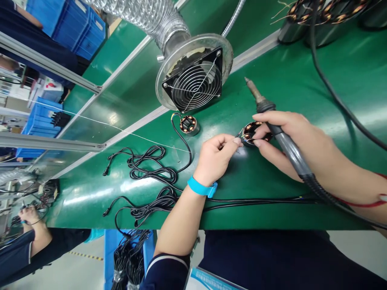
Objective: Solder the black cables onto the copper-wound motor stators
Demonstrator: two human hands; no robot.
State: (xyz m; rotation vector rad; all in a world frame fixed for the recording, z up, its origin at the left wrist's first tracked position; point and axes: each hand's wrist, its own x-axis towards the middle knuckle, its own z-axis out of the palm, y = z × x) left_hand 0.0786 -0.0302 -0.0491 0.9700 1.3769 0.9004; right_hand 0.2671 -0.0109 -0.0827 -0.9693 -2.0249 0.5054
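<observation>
My right hand (305,141) is closed around a soldering iron (286,147), its tip pointing up and away toward the back of the bench. The thumb and a finger of that same hand also reach to a motor stator (249,131) with copper windings, which they partly cover. My left hand (216,157), with a blue band at the wrist, pinches thin wires at the stator's left edge; the fingertips hide most of them. Left of the hands, a second stator (189,125) stands on the green bench, joined to a black cable (190,155).
A fan (196,86) on a silver duct faces the work area. Coiled black cables (154,167) lie to the left. Larger stators (326,24) stand at back right. A blue bin (109,257) of cables is below the bench edge. A co-worker's hands (30,215) are far left.
</observation>
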